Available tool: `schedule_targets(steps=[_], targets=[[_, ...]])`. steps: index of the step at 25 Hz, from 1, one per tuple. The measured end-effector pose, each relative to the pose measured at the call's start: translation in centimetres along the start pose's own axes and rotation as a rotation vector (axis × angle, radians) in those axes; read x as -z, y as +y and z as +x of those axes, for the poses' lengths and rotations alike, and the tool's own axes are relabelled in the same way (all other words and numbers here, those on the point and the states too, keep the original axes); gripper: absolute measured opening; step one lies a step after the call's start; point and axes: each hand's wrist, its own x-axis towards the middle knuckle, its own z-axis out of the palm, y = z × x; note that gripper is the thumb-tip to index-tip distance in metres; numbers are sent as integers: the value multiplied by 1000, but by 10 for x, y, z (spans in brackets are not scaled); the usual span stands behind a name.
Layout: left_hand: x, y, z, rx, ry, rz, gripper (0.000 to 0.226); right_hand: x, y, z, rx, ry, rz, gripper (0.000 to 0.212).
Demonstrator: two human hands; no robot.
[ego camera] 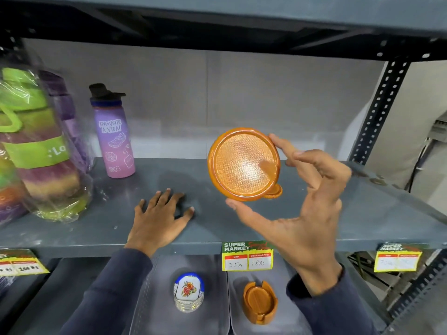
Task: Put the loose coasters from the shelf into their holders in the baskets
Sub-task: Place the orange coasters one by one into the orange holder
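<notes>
My right hand (307,201) holds a round, translucent orange coaster (243,164) upright above the grey shelf (150,184), thumb under its lower rim and fingers on its right edge. A second orange coaster (275,192) peeks out behind its lower right edge. My left hand (159,217) lies flat on the shelf, fingers spread, holding nothing. Below the shelf, an orange coaster holder (260,302) with coasters inside stands in the right basket (235,310). A stack of white floral coasters (188,292) sits in the left basket (145,298).
A purple water bottle (113,139) stands at the shelf's back left. Plastic-wrapped green and purple bottles (36,146) crowd the far left. Price tags (247,256) hang on the shelf's front edge. A perforated upright post (379,112) borders the right side.
</notes>
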Motion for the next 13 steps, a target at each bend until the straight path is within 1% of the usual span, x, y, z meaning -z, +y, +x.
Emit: schedule_targets(steps=[4,7,13], targets=[[2,1,-3,1,-14,9,64,13,5,-27,-144,-140,-74,79],[3,2,-4,4,-24,8,64,28,2,-59,-282,-296,-85,81],[-3,0,-1,2,-1,10,63,54,20,-136,-435,-558,-54,63]])
